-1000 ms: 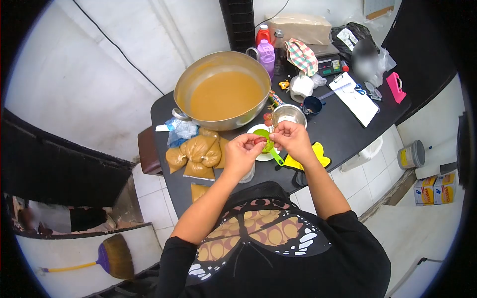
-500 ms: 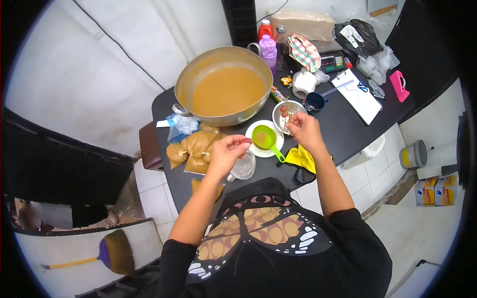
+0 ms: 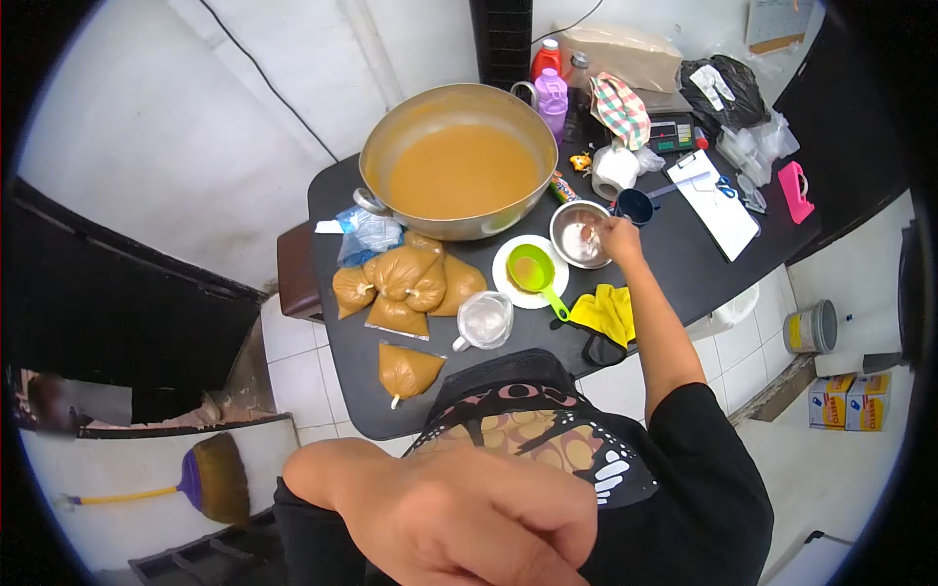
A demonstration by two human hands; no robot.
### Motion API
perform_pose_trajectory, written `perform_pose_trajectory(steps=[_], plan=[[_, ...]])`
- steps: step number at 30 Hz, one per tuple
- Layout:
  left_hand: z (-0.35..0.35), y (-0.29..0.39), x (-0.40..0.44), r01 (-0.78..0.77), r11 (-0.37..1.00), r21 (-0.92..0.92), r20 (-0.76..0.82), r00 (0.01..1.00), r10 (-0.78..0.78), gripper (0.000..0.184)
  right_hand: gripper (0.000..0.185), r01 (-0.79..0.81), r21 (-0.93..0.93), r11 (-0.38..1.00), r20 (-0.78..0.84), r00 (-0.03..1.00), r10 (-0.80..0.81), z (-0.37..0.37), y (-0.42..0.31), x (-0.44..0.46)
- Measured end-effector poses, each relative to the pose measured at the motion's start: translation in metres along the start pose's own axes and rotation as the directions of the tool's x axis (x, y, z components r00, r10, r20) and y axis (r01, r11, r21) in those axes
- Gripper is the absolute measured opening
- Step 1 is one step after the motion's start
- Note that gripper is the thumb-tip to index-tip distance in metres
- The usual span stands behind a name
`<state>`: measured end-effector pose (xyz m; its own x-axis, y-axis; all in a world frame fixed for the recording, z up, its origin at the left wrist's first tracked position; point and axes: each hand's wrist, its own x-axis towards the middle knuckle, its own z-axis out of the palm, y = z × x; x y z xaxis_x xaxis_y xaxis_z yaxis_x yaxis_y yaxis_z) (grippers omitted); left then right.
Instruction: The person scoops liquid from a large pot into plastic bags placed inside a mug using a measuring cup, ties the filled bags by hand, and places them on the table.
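Note:
My left hand [image 3: 479, 513] is raised close to the camera, large in the view, with its fingers curled together; whatever is between them, if anything, is hidden. My right hand [image 3: 619, 240] is at the right rim of a small metal bowl [image 3: 567, 242], its fingers bent down over the inside. Something small and reddish shows in the bowl by the fingertips, too small to name. Left of the bowl, a green strainer-like scoop [image 3: 532, 268] rests on a white plate [image 3: 503, 283]. A yellow-and-black cloth or glove [image 3: 601, 313] lies below my right hand.
A large metal pot [image 3: 459, 228] of brown liquid stands at the back. Several tied bags of brown filling [image 3: 399, 272] lie at the left, beside a clear mug [image 3: 485, 320]. A dark blue cup [image 3: 635, 207], toilet roll [image 3: 616, 171] and clipboard [image 3: 718, 205] sit to the right.
My left hand has risen from above the table to near the camera. My right hand has gone down to the metal bowl, without the small reddish thing held over it.

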<state>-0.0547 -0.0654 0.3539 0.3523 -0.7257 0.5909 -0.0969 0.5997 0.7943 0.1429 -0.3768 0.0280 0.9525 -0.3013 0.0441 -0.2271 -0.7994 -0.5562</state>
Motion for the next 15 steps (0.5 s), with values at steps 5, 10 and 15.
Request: perform_pose_trajectory(steps=[5,10,15], plan=[[-0.014,0.0,-0.004,-0.043,0.989,0.145,-0.031,0.998,0.048,0.039,0.018,0.035,0.161,0.986,-0.025,0.999,-0.032,-0.028,-0.01,-0.023],[-0.064,-0.026,-0.052,0.376,0.871,0.315,-0.648,0.756,-0.092,0.024,0.014,0.052,0.305,0.951,0.045,0.997,-0.069,-0.051,-0.033,-0.065],[-0.13,-0.121,-0.156,0.724,0.518,0.456,-0.796,0.592,-0.127,0.014,0.007,-0.099,0.587,0.803,0.394,0.902,-0.176,-0.032,-0.043,-0.106]])
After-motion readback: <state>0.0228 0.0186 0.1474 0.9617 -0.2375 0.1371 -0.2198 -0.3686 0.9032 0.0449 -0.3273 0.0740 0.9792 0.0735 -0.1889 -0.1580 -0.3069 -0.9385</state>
